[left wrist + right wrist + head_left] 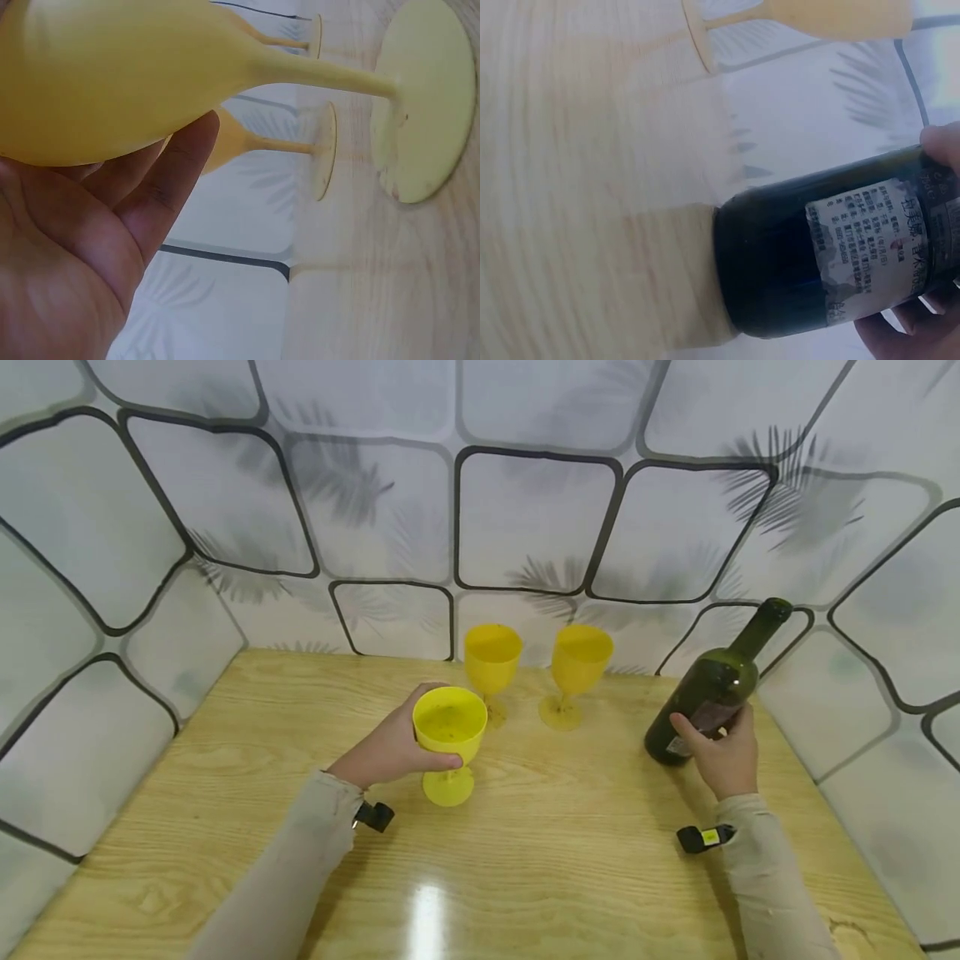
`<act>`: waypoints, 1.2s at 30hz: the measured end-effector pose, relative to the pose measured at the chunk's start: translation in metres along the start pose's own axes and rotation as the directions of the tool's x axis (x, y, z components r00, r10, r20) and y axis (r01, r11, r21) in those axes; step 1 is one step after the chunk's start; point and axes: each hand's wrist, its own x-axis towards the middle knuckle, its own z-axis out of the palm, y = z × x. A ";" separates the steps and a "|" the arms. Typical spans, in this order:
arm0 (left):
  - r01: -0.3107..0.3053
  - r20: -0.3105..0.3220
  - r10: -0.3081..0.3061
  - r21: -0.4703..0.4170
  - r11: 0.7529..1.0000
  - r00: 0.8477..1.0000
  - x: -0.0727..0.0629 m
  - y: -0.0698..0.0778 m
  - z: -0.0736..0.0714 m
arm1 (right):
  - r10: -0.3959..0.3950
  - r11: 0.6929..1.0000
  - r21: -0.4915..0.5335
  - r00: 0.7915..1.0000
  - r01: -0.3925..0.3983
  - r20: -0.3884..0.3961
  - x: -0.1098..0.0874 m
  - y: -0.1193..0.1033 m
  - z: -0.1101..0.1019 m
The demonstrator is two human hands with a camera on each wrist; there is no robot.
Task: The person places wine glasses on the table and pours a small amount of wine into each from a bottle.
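Note:
My left hand [393,745] grips a yellow plastic goblet [450,722] round its bowl, thumb along the near side and fingers behind. The goblet stands upright, its round foot close over the wooden tabletop in the left wrist view. To the right, my right hand [726,762] holds a dark green wine bottle [693,693] round its lower body. The bottle leans with its neck to the upper right. A torn white label [870,251] covers part of its side in the right wrist view, where the bottle's base [731,270] sits near the tabletop.
Two more yellow goblets stand at the back of the wooden table [540,852]: one [492,660] just behind the held goblet, the other [581,660] between it and the bottle. Patterned white walls [532,518] enclose the table at the back and both sides.

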 end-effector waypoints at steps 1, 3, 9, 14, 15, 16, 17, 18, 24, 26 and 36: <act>-0.006 0.001 0.006 -0.004 1.000 1.000 0.000 0.000 0.000 | -0.006 1.000 -0.009 1.000 0.006 0.004 0.000 0.000 -0.001; -0.012 0.006 0.013 -0.006 1.000 1.000 0.001 -0.001 0.001 | -0.023 0.999 -0.025 1.000 0.023 0.013 0.000 0.000 -0.001; -0.001 0.016 0.001 -0.007 1.000 1.000 0.000 -0.002 0.003 | -0.095 0.995 -0.022 0.992 0.097 0.078 0.001 0.001 -0.002; -0.020 0.025 0.021 -0.033 0.999 0.999 0.001 -0.004 0.005 | -0.182 0.982 -0.002 0.964 0.186 0.193 0.002 0.002 -0.004; -0.027 0.028 0.028 -0.042 0.999 0.999 0.001 -0.004 0.005 | -0.205 0.978 0.006 0.955 0.208 0.215 0.002 0.001 -0.004; -0.034 0.032 0.036 -0.049 0.998 0.999 0.001 -0.005 0.005 | -0.226 0.973 0.015 0.946 0.228 0.232 0.002 0.001 -0.004; -0.040 0.035 0.042 -0.055 0.998 0.998 0.001 -0.005 0.005 | -0.243 0.969 0.025 0.938 0.245 0.247 0.002 0.000 -0.004; -0.044 0.035 0.046 -0.055 0.998 0.998 0.001 -0.005 0.005 | -0.264 0.964 0.046 0.929 0.261 0.261 0.002 -0.001 -0.003; -0.059 0.039 0.061 -0.057 0.997 0.997 0.002 -0.007 0.006 | -0.324 0.946 0.138 0.893 0.295 0.312 -0.001 -0.001 0.001; -0.059 0.039 0.062 -0.064 0.996 0.997 0.002 -0.007 0.007 | -0.329 0.944 0.144 0.888 0.297 0.321 -0.003 -0.002 0.003; -0.072 0.025 0.074 -0.075 0.995 0.997 0.003 -0.006 0.012 | -0.346 0.938 0.139 0.848 0.317 0.401 -0.010 -0.010 0.004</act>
